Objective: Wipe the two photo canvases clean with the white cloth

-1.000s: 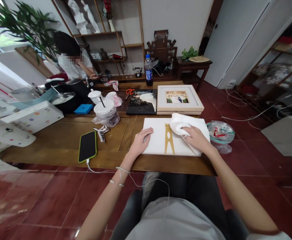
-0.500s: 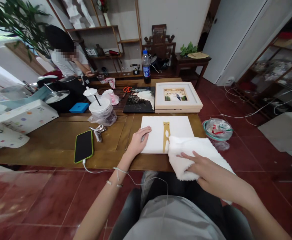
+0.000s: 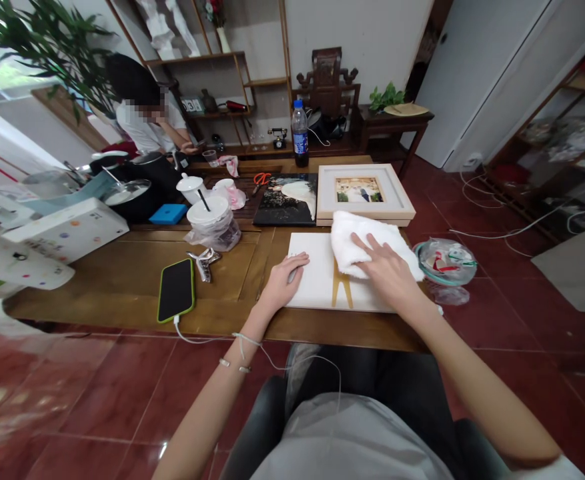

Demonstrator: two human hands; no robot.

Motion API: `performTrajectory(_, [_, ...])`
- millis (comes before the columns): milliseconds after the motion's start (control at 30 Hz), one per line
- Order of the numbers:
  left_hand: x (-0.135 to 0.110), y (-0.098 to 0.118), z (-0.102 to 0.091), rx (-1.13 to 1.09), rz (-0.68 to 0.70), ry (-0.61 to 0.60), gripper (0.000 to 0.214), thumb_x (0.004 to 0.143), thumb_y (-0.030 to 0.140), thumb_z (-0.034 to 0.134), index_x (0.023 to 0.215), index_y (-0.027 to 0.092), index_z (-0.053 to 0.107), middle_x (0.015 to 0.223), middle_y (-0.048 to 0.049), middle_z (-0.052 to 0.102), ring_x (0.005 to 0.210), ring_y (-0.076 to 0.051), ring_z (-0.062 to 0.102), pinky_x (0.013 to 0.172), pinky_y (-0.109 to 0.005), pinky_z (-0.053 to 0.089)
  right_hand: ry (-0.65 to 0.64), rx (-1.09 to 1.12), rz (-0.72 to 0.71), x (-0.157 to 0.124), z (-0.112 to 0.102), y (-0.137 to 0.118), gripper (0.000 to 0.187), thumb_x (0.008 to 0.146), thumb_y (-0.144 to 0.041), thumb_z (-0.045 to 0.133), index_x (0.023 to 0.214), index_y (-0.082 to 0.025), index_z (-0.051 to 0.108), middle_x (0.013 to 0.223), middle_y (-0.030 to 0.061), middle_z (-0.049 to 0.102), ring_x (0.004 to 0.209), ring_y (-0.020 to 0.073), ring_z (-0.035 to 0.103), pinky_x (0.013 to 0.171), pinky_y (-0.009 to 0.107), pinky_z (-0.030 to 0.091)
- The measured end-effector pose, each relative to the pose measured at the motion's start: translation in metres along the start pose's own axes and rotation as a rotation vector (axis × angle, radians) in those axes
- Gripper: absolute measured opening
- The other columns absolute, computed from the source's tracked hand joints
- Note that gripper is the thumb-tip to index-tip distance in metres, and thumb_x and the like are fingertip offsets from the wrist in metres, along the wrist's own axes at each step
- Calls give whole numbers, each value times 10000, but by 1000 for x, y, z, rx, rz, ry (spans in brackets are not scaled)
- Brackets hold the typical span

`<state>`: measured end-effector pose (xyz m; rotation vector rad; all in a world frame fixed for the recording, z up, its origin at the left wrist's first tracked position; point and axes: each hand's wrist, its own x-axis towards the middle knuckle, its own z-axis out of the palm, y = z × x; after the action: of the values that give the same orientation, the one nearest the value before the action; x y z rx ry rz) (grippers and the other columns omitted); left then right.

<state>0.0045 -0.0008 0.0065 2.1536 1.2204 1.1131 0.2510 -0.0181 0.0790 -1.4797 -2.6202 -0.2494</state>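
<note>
A white rectangular panel [image 3: 312, 283] lies flat near the table's front edge, with a forked gold strip [image 3: 341, 293] down its middle. My left hand [image 3: 283, 280] rests on the panel's left side, fingers stretched out and lying flat. My right hand [image 3: 385, 267] holds a fluffy white towel [image 3: 345, 233] against the panel's right half, fingers spread over the cloth. The towel covers the upper part of the gold strip and the panel's far right corner. Just beyond the towel lies a pale wooden picture frame [image 3: 407, 212] with a photo in it.
Left of the frame is a dark photo panel [image 3: 285, 210], with orange-handled scissors [image 3: 261, 179] beside it. A bottle [image 3: 299, 137], a lidded cup [image 3: 209, 213] and a plugged-in phone [image 3: 176, 290] stand or lie around. Its cable crosses my left wrist. Another person [image 3: 147, 120] sits back left.
My right hand has pushed the towel forward and up the panel, away from my lap. The gold strip's lower legs now show. My left hand stays on the panel; the view has shifted slightly.
</note>
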Motion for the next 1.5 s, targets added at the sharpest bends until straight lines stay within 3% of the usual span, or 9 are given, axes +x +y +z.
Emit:
performTrajectory(100, [0,1,-1,-1,-4,3,263,872,171,454,1050,183,647,1145,-88,660,1154,-206,565,1067,-437,359,47,-21,-43,8,13,-3,324,813,-25,460,919,-197,713,1463,35,355,1351,365,246,1052,573,278])
performTrajectory(233, [0,2,-1,4,-4,5,261,869,169,461,1048,189,649,1148,-86,659,1155,-208,564,1066,-439,362,-67,17,-50,-5,21,-7,377,716,25,474,947,-164,705,1445,59,385,1332,397,265,1037,614,266])
performTrajectory(400, [1,4,0,24,-9,7,263,867,157,461,1047,173,653,1159,-100,652,1151,-210,567,1064,-444,362,-187,113,-100,-49,-3,-30,428,649,48,448,933,-152,697,1457,83,358,1326,401,277,1033,615,276])
performTrajectory(567, [1,4,0,37,3,7,263,866,141,456,1041,154,653,1152,-113,655,1145,-207,572,1059,-438,370,-281,258,-115,-74,-25,-39,483,591,54,428,908,-187,701,1446,26,385,1353,336,257,1071,562,271])
performTrajectory(700, [1,4,1,35,5,13,268,866,135,454,1046,159,651,1151,-108,656,1148,-205,570,1062,-440,366,-223,293,-91,-53,-13,-23,620,577,47,409,1061,-235,672,1455,-8,369,1373,291,222,1099,533,229])
performTrajectory(900, [0,3,0,29,8,8,268,863,135,461,1052,164,649,1148,-105,658,1146,-206,571,1058,-447,366,-114,221,-75,7,22,4,539,648,-56,471,1127,-228,647,1496,10,285,1381,335,162,1093,587,135])
performTrajectory(1067, [0,2,0,29,11,2,270,866,140,459,1058,161,648,1150,-106,657,1152,-205,566,1062,-444,361,-105,208,-55,25,26,6,545,680,-66,450,1169,-237,617,1490,-2,302,1376,351,161,1067,627,139])
performTrajectory(1367, [0,3,0,44,5,-3,272,864,142,463,1066,164,643,1183,-110,638,1166,-212,555,1062,-447,357,-225,289,-176,-51,-5,-49,429,636,-26,454,937,-188,713,1510,-1,248,1389,360,86,1088,621,112])
performTrajectory(1500, [0,4,-1,48,-8,-9,275,864,137,459,1066,165,644,1182,-108,638,1172,-214,550,1068,-454,348,-267,316,-182,-64,-14,-53,395,624,-37,449,883,-179,712,1506,-16,256,1395,335,78,1106,596,110])
